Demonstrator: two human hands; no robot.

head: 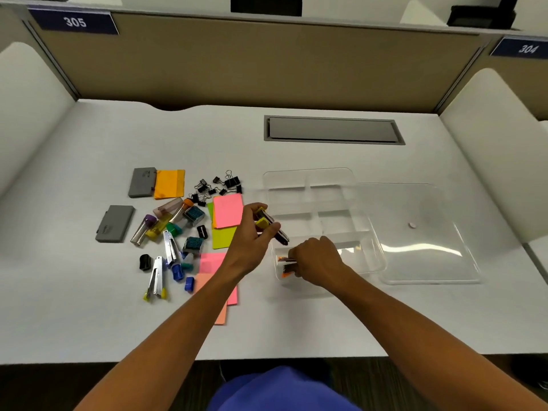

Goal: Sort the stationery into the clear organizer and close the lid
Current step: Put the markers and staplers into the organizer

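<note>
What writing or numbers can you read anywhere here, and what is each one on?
"305": white digits on the blue sign, upper left of the partition.
"304": white digits on the blue sign, upper right.
Faint marks on the two grey cases: too small and blurred to read.

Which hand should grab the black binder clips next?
Probably the left hand, once it drops the small items it grips: the binder clips lie on its side, left of the clear organizer. The right hand is busy in the organizer's near compartment.
</note>
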